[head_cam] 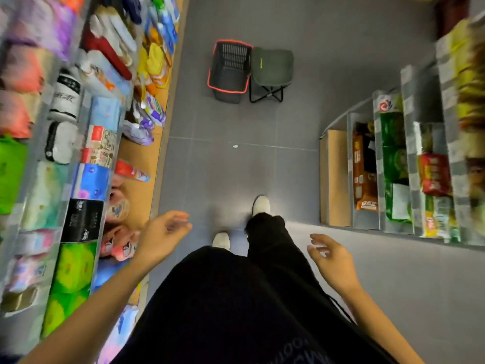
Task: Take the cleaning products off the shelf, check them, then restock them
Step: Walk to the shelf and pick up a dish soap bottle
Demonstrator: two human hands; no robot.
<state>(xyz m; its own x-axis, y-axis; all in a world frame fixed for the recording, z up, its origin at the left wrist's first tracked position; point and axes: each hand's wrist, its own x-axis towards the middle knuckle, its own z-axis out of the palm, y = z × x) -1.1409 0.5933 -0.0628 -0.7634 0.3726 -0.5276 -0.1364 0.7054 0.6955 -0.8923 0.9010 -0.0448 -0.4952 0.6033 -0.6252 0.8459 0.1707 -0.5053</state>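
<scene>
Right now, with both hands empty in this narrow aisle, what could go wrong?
The basket and the folding stool stand on the floor ahead, in the middle of the aisle. Anyone walking on while eyeing the shelves could trip over them. The left hand hangs open close to the pink packs on the low shelf, so a careless move might knock them to the floor.

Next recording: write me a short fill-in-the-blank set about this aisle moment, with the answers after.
1. The black plastic basket on the grey tiled floor has a ___ rim.
2. The dark green folding stool stands to the basket's ___, seen from the person.
3. The left hand and the right hand both hold ___.
Missing words: red; right; nothing.
</scene>
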